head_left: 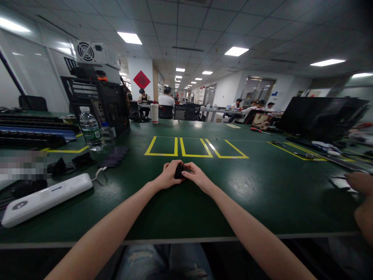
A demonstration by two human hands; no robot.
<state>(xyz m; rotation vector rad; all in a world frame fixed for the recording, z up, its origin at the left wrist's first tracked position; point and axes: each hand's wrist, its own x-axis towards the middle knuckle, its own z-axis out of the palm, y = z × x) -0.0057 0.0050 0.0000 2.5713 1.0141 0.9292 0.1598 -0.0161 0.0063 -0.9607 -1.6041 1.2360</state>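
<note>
Both my arms reach out over the dark green table. My left hand and my right hand meet at the table's middle, fingers curled around a small black object held between them. I cannot make out what the object is. Just beyond the hands, three yellow taped boxes mark the tabletop.
A white power strip lies at the left, with black cables, a water bottle and a black computer case behind it. A black monitor and tools sit at the right. Another person's hand shows at the right edge. People sit far back.
</note>
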